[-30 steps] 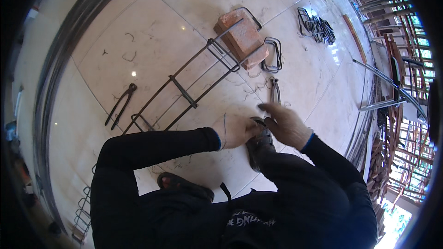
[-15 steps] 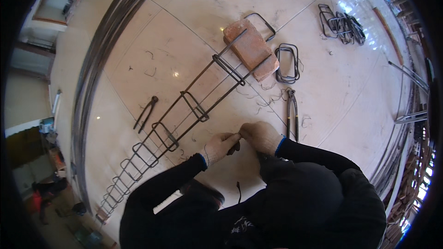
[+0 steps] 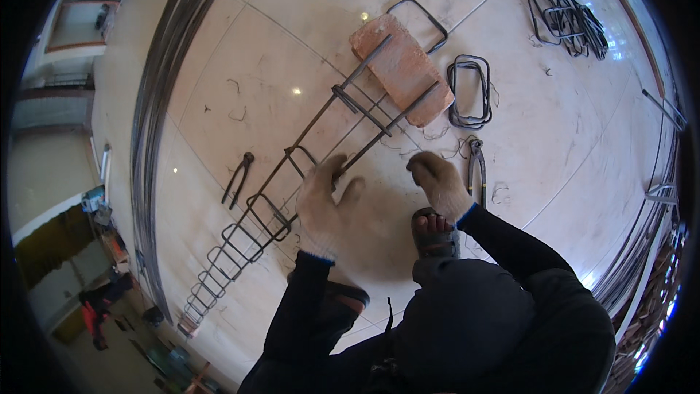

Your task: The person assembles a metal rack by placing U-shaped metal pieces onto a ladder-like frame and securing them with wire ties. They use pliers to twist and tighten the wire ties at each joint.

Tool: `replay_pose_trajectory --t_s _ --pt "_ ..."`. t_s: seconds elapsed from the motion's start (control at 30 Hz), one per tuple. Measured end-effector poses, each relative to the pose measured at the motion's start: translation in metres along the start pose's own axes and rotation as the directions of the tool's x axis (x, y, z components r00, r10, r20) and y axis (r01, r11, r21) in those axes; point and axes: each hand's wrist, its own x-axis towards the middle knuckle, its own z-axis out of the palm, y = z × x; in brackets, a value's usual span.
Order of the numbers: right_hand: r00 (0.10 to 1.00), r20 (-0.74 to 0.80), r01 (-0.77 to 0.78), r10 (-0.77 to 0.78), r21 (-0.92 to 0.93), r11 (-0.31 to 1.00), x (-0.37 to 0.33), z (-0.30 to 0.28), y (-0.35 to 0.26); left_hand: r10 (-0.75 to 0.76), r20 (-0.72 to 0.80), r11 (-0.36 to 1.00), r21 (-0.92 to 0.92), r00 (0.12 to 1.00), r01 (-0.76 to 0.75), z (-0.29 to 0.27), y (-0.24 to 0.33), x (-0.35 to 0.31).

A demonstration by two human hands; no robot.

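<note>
My left hand [image 3: 319,208], in a pale knitted glove, is open, thumb and fingers apart, beside the near long bar of a rebar cage [image 3: 299,152]. It hides part of that bar. Several rectangular stirrups are spaced along the cage, whose far end rests on a red brick [image 3: 401,69]. My right hand [image 3: 443,186], also gloved, is held right of the cage over the floor. Its fingers are curled together; whatever they hold is too small to make out. Pincers with yellow-and-black handles [image 3: 476,168] lie just right of it.
Dark pincers [image 3: 238,179] lie left of the cage. Loose stirrups [image 3: 470,93] sit beside the brick, with a bigger pile [image 3: 569,23] at the far right. Long rods [image 3: 157,102] curve along the left. Wire scraps dot the tiled floor. My sandalled foot [image 3: 432,228] is below my right hand.
My hands were together in front of me, fingers meeting. Now they are apart: the left has moved forward to the cage and opened, the right forward and slightly right.
</note>
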Motion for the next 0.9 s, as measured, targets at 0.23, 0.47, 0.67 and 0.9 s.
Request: replay_pose_trajectory --t_s 0.23,0.47,0.67,0.9 --pt "0.993 -0.048 -0.1 0.11 0.181 0.978 0.044 0.016 0.007 -0.044 0.01 0.997 -0.067 0.999 0.045 0.053 0.009 0.057" --pt "0.98 -0.051 -0.164 0.194 0.354 0.921 0.048 0.022 -0.001 -0.339 0.089 0.714 -0.624 0.937 0.318 0.065 -0.025 0.095" --pt "0.976 -0.025 -0.193 0.218 0.374 0.907 0.053 0.023 0.004 -0.222 0.332 0.305 -0.869 0.917 0.389 0.075 -0.044 0.121" --pt "0.972 -0.06 -0.198 0.225 0.299 0.934 0.052 0.018 0.007 -0.144 0.305 0.248 -0.91 0.941 0.333 0.088 -0.046 0.129"
